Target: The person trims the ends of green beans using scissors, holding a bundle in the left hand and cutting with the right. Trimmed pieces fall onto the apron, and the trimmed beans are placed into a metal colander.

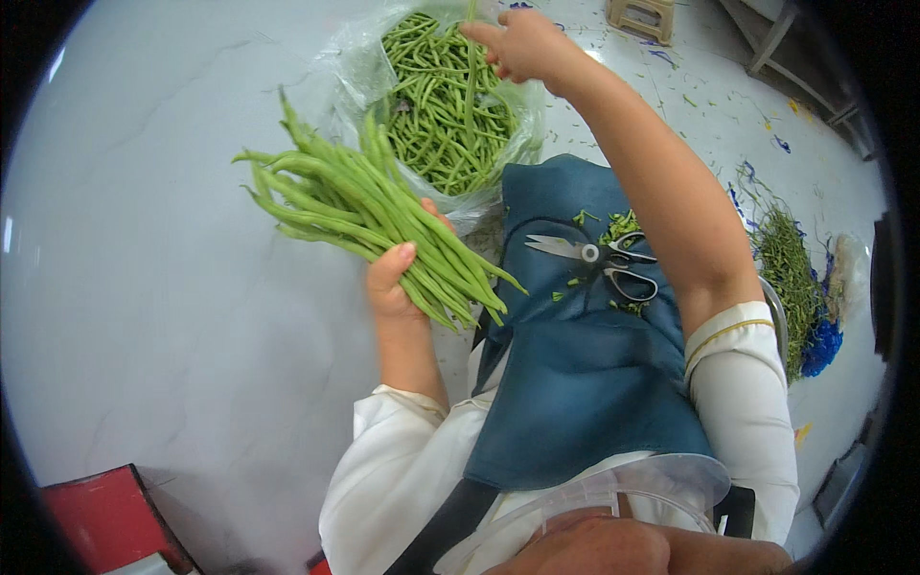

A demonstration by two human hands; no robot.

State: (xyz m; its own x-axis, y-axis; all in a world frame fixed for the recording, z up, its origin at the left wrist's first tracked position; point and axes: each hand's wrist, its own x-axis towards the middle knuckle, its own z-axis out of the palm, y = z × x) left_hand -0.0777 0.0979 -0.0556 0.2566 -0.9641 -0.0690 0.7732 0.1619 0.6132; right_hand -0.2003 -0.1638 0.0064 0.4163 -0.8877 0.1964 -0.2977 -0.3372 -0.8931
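Note:
My left hand [402, 277] grips a thick bunch of long green beans [359, 208], its ends spread out on both sides of the fist. Beyond it stands a clear plastic bag [530, 126] full of green beans [445, 108]. My right hand [514, 47] is over the bag's far right side, with a long green bean [471, 86] between its fingers, hanging down over the pile. Kitchen scissors [589, 253] with black and grey handles rest, blades slightly apart, on the blue apron [589, 388] over my lap, among small green trimmings [622, 226].
A heap of thin green stalks [787, 280] and blue ties [823, 348] lies on the floor at the right. A beige plastic stool [642, 18] and a metal frame [773, 43] stand at the top right. A red object [108, 517] is at the lower left.

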